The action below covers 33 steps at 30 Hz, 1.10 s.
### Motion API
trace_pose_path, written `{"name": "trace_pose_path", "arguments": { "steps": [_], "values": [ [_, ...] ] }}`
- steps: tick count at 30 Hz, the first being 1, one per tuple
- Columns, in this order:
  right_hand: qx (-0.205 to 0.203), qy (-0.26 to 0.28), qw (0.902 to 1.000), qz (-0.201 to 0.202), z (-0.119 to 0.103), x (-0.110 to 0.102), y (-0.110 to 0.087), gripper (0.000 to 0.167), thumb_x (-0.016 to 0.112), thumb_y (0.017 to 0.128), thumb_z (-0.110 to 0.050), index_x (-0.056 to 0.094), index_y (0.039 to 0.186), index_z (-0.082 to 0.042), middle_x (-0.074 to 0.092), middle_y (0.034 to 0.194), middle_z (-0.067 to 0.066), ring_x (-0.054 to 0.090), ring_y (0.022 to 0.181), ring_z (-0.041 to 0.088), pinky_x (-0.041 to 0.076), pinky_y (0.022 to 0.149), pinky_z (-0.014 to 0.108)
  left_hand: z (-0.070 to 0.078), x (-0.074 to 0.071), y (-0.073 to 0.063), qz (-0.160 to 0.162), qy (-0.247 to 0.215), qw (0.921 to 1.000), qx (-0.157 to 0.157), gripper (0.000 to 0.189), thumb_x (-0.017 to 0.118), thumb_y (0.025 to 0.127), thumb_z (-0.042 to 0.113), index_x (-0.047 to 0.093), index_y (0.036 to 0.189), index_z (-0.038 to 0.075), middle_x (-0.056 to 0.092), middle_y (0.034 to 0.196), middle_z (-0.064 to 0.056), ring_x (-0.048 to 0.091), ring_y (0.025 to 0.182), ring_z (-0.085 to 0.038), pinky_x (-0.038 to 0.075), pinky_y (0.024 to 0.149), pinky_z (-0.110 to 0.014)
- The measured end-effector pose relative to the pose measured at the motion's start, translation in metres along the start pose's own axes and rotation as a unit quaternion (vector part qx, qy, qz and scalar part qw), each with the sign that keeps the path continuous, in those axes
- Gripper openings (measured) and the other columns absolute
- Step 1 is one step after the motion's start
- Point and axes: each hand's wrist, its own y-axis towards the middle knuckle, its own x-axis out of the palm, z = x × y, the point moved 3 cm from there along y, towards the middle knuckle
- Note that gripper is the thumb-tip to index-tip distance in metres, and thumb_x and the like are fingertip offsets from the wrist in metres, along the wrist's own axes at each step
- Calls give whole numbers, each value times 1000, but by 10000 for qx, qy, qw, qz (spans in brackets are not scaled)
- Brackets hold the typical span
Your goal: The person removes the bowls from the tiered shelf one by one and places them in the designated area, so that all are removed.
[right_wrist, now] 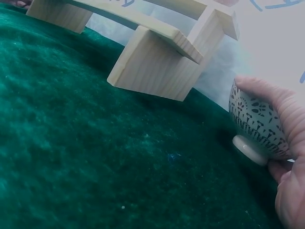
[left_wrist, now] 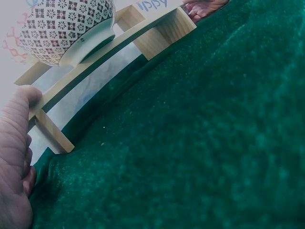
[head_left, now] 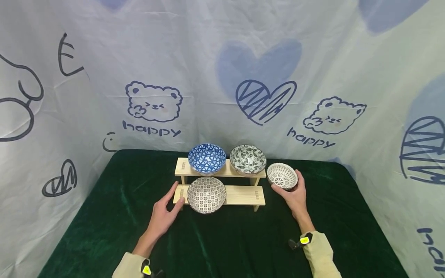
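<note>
The small white patterned bowl in my right hand, toward one o'clock, looks like smooth ceramic down to its foot ring. Toward half past ten, my left hand touches the two-tier stand: matt, bare wood, its grain showing. The blue triangle-patterned bowl at the stand's eleven, the leaf-patterned bowl at two and the grid-patterned bowl between seven and eight look like smooth ceramic too. Below, the tablecloth is plush, velvet-like pile; beyond, at twelve, the backdrop is thin, lightly creased matt cloth.
</note>
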Motion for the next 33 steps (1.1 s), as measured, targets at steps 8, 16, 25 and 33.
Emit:
{"name": "trace_pose_path", "arguments": {
  "steps": [8,16,25,33],
  "values": [
    [-148,-636,9979,-42,-12,-7,2,116,91,82,-29,14,167,-13,27,169,19,30,153,37,25,126,57,-1,-2,2,-22,55,10000,-26,67,66,104,36,40,162,14,43,163,-8,45,148,-36,34,119,-62],
    [-1206,-1423,9823,155,-37,-19,-17,97,87,87,-22,29,163,-7,34,166,20,33,152,39,28,123,59,-2,-2,2,6,69,10000,12,67,66,104,35,41,161,13,43,163,-8,45,147,-34,35,120,-60],
    [-2155,-1157,9692,276,-58,-9,-69,80,85,87,-9,45,156,-5,48,158,16,46,144,33,35,120,31,-3,0,2,-52,96,9999,7,67,65,105,36,40,162,13,41,164,-9,45,148,-36,34,119,-63],
    [-2213,165,9726,-698,-73,23,-104,84,83,84,3,43,157,-4,48,158,19,47,144,34,37,113,14,-1,0,1,-74,44,10000,-43,68,65,104,38,40,162,14,41,164,-8,43,149,-35,33,120,-62]
  ]
}}
